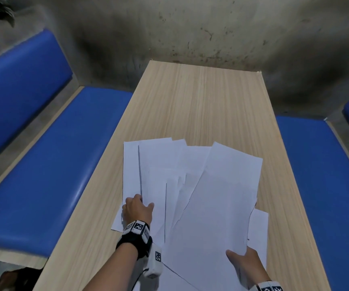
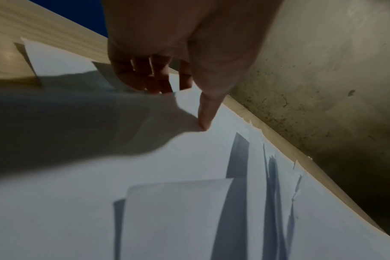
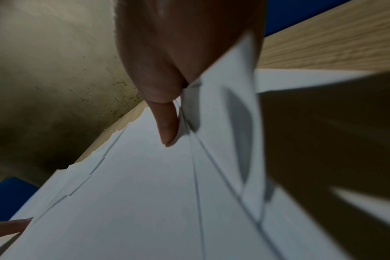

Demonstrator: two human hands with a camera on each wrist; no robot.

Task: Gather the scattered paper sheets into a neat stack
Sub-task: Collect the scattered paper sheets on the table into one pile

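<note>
Several white paper sheets (image 1: 221, 185) lie fanned and overlapping on the near half of a light wooden table (image 1: 200, 97). My left hand (image 1: 137, 208) grips the left sheets near their lower edge. In the left wrist view its thumb (image 2: 205, 114) presses on top of the paper (image 2: 189, 211) and its fingers curl at a sheet's edge. My right hand (image 1: 245, 263) pinches the lower right corner of the top sheets. Its thumb (image 3: 166, 126) lies on the paper (image 3: 134, 193), and its fingers are hidden beneath.
Blue padded benches run along the left (image 1: 53, 164) and right (image 1: 320, 175) sides of the table. A stained grey wall (image 1: 190, 28) stands just behind the table's far edge. The far half of the tabletop shows bare wood.
</note>
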